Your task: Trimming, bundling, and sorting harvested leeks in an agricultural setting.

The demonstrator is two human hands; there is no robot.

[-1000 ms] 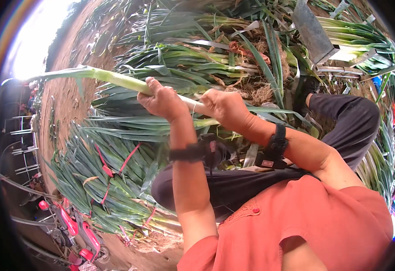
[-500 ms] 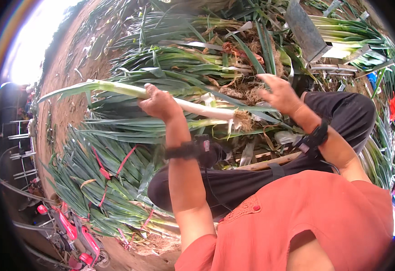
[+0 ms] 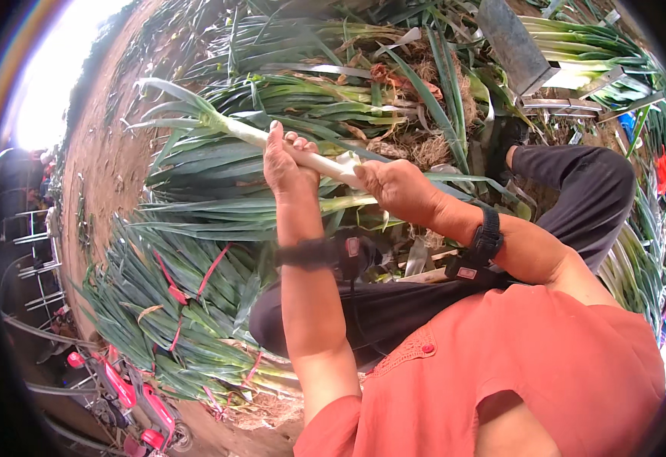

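A long green onion [image 3: 245,133] with a thick white stem slants before me, its green tips up to the left. My left hand [image 3: 289,166] is wrapped round the middle of the stem, thumb pointing up. Closed round the stem's root end is my right hand [image 3: 403,190], which hides the roots. A bit of pale, peeling skin [image 3: 347,161] stands out from the stem just left of that hand. Beneath both hands lies a heap of green onions [image 3: 219,164], leaves toward the left and dry roots [image 3: 432,151] toward the right.
Bundles of green onions tied with red bands [image 3: 196,305] lie at lower left. A grey metal plate [image 3: 512,46] on a wooden frame stands at upper right, near more green onions [image 3: 577,49]. A red scooter [image 3: 139,404] is at the far lower left. Bare soil [image 3: 108,152] runs along the left.
My right hand, apart with fingers spread before, has come left and closed on the green onion's root end. The onion's leafy end has risen and now tilts more steeply.
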